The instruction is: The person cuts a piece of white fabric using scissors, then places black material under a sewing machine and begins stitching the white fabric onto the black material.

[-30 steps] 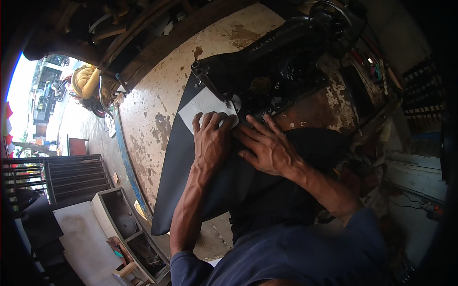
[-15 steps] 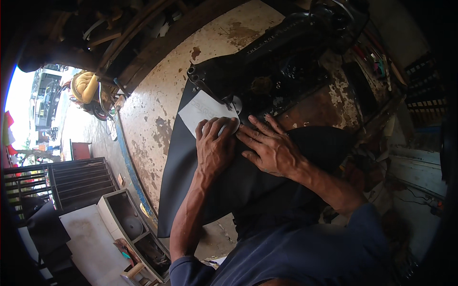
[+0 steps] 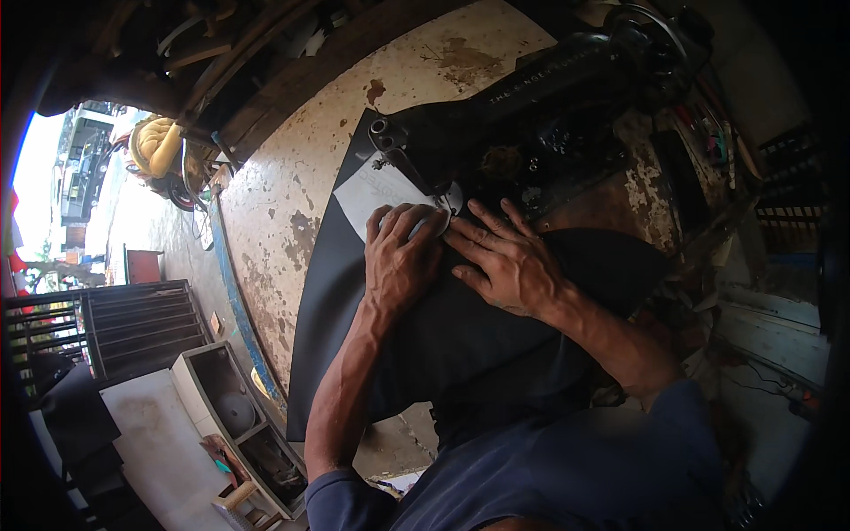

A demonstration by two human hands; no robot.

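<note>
A large piece of black sheet material (image 3: 332, 332) lies over the table and hangs toward my lap. On top of it rests a white sheet (image 3: 374, 196) with faint print, partly under the head of a black sewing machine (image 3: 540, 93). My left hand (image 3: 398, 257) has its fingers curled together over the near edge of the white sheet, close to the needle area. Beside it, my right hand (image 3: 509, 270) lies flat on the black material with its fingers spread, fingertips near the machine's presser foot. The left fingertips partly hide the sheet's edge.
The worn tabletop (image 3: 274, 212) has peeling patches and a blue edge. To the lower left stands an open compartmented drawer box (image 3: 235, 411) with a round metal piece inside. Small tools (image 3: 708, 133) lie at the far right. A dark slatted rack (image 3: 142, 327) stands at left.
The white sheet and black material have slid slightly farther away under the machine head, both hands moving along with them. The whole view has shifted a little.
</note>
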